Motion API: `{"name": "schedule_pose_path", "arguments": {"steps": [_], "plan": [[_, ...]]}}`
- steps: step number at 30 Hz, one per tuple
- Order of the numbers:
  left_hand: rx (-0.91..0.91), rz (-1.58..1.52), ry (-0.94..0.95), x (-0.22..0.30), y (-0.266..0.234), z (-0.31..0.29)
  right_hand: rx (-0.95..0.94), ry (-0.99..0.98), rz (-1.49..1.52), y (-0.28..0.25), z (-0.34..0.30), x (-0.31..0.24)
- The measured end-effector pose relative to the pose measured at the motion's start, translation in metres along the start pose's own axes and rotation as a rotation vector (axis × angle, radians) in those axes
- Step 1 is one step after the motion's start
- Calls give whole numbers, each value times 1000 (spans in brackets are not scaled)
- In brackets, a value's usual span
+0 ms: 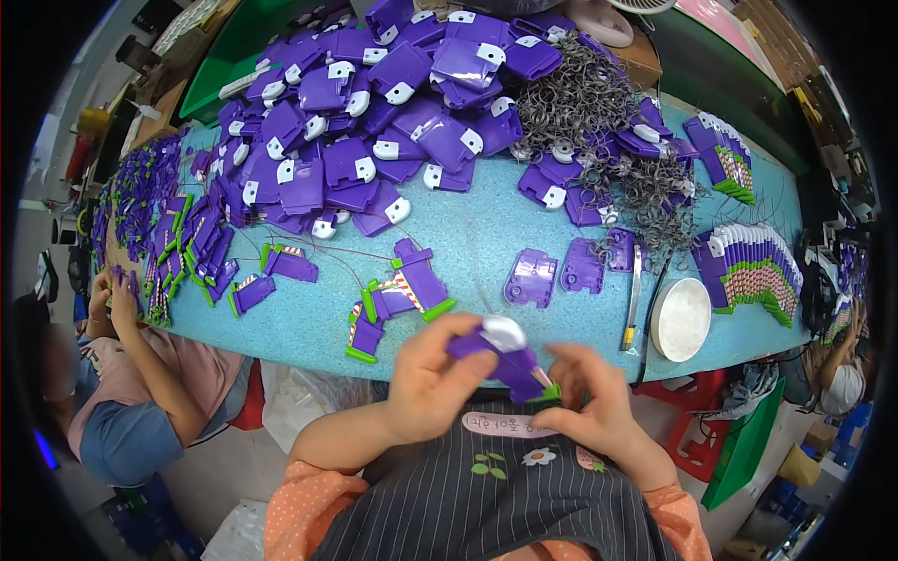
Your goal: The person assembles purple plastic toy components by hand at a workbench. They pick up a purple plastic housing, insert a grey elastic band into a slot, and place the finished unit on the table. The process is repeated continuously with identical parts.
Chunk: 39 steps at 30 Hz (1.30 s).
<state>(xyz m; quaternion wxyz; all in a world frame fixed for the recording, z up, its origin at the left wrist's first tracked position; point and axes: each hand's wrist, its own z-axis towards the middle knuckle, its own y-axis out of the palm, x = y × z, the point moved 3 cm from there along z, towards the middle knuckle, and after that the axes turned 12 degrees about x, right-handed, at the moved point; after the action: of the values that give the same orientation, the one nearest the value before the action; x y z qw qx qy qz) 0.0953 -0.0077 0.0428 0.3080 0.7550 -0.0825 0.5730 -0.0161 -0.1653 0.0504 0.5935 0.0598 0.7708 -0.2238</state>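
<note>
My left hand (438, 376) is closed on a purple plastic housing (510, 369) with a white rounded cap and a green end, held tilted above the table's near edge. My right hand (599, 397) is beside the green end, its fingers curved and apart; slight blur hides whether the thumb touches it. In front of my hands lie several purple-and-green pieces (421, 279) with striped strips and thin wires. Flat purple half-shells (531, 278) rest to the right of them.
A large heap of purple shells with white caps (327, 89) fills the table's far side. Beside it is a tangle of grey coils (585, 93). A white bowl (681, 320), a utility knife (634, 299) and stacked finished-looking pieces (753, 271) are at right. Another person (140, 393) works at left.
</note>
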Motion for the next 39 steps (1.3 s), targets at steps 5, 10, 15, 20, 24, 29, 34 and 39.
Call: {"name": "schedule_pose_path", "arguments": {"steps": [5,10,15,20,24,29,34,39], "plan": [[104,-63,6,-21,2,-17,-29,-42,10,6,-16,18],[24,37,-145,-26,1,-20,-32,93,155,15,-26,27],[86,31,-69,-28,1,-18,-18,-78,214,20,-8,23],[37,17,-102,-45,2,-27,-52,-52,161,24,-5,27],[-69,58,-72,-50,-6,-31,-44,-174,26,15,-2,17],[-225,217,63,-35,-2,-20,-13,-310,-58,10,-4,0],[-320,354,299,-19,9,-12,35,-575,-148,7,-6,-12],[-250,335,467,-26,14,-21,34,-573,-42,12,-16,-2]]}}
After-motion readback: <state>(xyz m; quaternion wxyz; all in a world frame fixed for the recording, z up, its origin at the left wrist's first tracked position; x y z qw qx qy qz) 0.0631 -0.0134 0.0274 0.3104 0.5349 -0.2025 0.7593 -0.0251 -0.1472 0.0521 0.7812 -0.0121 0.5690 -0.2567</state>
